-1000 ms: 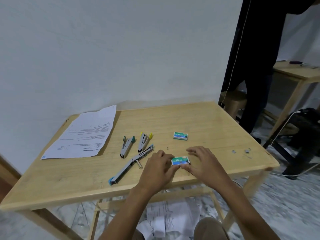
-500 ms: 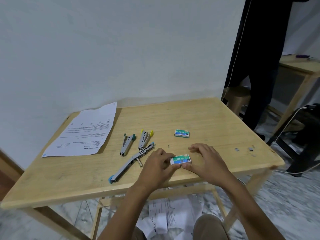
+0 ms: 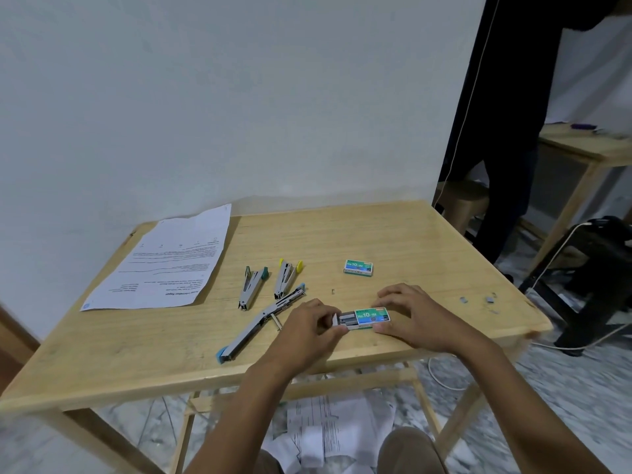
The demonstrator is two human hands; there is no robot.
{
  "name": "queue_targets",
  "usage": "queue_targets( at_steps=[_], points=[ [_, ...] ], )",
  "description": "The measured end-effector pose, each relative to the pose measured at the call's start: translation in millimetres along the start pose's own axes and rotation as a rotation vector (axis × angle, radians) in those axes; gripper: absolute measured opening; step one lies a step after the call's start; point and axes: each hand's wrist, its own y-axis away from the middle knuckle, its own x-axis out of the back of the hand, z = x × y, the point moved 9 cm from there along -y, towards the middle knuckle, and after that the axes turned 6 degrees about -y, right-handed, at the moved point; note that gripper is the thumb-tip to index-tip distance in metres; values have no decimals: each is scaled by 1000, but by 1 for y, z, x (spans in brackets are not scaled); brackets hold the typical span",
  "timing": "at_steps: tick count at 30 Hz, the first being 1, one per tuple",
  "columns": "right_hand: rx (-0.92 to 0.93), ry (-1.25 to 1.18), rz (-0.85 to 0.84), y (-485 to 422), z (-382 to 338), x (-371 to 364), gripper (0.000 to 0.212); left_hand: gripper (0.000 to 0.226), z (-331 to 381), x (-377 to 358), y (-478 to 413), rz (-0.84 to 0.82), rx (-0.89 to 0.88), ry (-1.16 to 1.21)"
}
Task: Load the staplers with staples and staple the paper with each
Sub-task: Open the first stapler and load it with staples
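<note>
A printed sheet of paper (image 3: 164, 265) lies flat at the far left of the wooden table (image 3: 102, 357), by the wall. To its right are three staplers. The green-tipped stapler (image 3: 251, 287) and the yellow-tipped stapler (image 3: 286, 277) lie side by side, a little apart. Just in front of them, the blue-tipped stapler (image 3: 261, 321) lies opened out long and flat, with its far end almost touching the yellow one.

Next comes the person's left hand (image 3: 307, 330). Its fingertips (image 3: 333, 328) pinch the inner tray of a staple box (image 3: 371, 317). The tray sticks out of the left end of the box, and grey staples (image 3: 347, 317) show inside it. The box sits on the table near the front edge, between the two hands. The right hand (image 3: 415, 316) holds the other end of the box, with fingers behind it and the thumb in front.

A second staple box (image 3: 358, 267) lies closed farther back on the table, away from both hands. Near the right edge lie a few loose staple bits (image 3: 489, 298).
</note>
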Motion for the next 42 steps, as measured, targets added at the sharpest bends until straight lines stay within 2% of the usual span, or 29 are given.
queue_targets(
  at_steps=[3,5,8,14,19,25,34,42],
  points=[
    [97,-8,71,-2,-19,3,33,31,1,1,0,1,-1,4],
    [167,90,71,-7,-37,-1,24,28,3,1,0,-2,-11,4],
    [211,297,10,-15,-58,-10,23,28,4,1,1,-8,-22,-2],
    [271,482,-35,-25,-85,-9,20,32,3,0,0,-6,-11,-7],
    [397,672,-105,-25,-96,-20,27,34,2,0,0,-13,-7,-6],
    [457,587,-85,-22,-85,-18,27,32,1,0,-1,-17,9,7],
    [367,358,-42,-23,-72,-13,16,30,4,1,0,-18,-3,-12],
    [287,325,-126,-30,-70,-14,15,24,5,2,1,-2,-18,10]
  ],
)
